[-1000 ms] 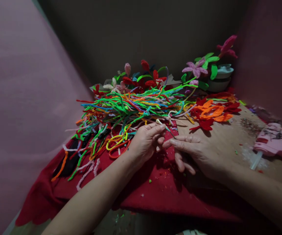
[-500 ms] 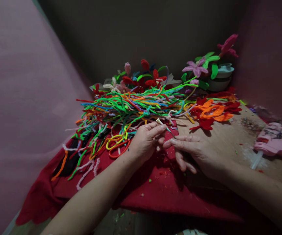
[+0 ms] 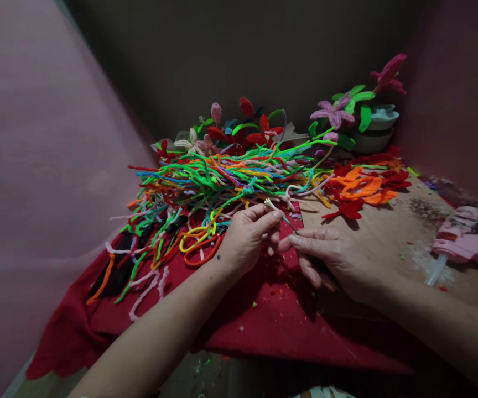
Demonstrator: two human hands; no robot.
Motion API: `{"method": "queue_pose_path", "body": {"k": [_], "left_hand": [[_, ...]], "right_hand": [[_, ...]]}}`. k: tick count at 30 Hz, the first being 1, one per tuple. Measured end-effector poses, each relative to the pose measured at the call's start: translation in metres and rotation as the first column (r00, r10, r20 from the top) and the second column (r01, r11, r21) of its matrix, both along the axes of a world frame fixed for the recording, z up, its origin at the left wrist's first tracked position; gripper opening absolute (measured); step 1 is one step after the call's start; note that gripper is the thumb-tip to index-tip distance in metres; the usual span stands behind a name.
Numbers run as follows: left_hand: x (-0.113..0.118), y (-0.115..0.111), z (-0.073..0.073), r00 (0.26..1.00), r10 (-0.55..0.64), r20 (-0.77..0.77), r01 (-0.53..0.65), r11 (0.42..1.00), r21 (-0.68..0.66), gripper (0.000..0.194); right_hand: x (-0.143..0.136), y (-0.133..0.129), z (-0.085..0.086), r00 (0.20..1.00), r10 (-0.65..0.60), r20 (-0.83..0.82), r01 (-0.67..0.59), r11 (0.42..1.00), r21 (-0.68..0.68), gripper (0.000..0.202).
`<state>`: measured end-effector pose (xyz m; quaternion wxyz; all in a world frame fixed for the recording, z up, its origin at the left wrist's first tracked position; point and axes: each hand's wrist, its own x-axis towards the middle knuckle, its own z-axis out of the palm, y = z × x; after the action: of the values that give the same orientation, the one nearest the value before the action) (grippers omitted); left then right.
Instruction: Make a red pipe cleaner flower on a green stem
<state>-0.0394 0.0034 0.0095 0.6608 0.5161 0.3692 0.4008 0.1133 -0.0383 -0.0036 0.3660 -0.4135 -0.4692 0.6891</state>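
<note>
Between my two hands runs a thin dark green stem with a small cream tip like flower stamens. My left hand pinches it just below the cream tip, thumb on top. The lower end sits between thumb and forefinger of my right hand, whose other fingers hang loosely curled. Both hands hover over the red cloth. Beyond them lies a heap of many-coloured pipe cleaners. Scissors with red and yellow handles lie left of my left hand, their blades hidden.
Orange fuzzy petals and red ones lie on a brown board. At the right is a pink glue gun with a clear stick. Finished pipe-cleaner flowers stand at the back, near a lidded pot. Pink walls flank the table.
My hands keep almost the same hold on the stem. The fingers of my right hand have shifted slightly, and the view has moved a little.
</note>
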Motion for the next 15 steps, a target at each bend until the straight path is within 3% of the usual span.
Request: {"method": "queue_pose_path", "body": {"k": [15], "left_hand": [[-0.0018,0.0013,-0.0013,0.997,-0.076,0.023,0.076,0.997,-0.007,0.02]], "right_hand": [[0.0,-0.0015,-0.0023,1.0,0.021,0.02,-0.022,0.999,0.023,0.031]]}}
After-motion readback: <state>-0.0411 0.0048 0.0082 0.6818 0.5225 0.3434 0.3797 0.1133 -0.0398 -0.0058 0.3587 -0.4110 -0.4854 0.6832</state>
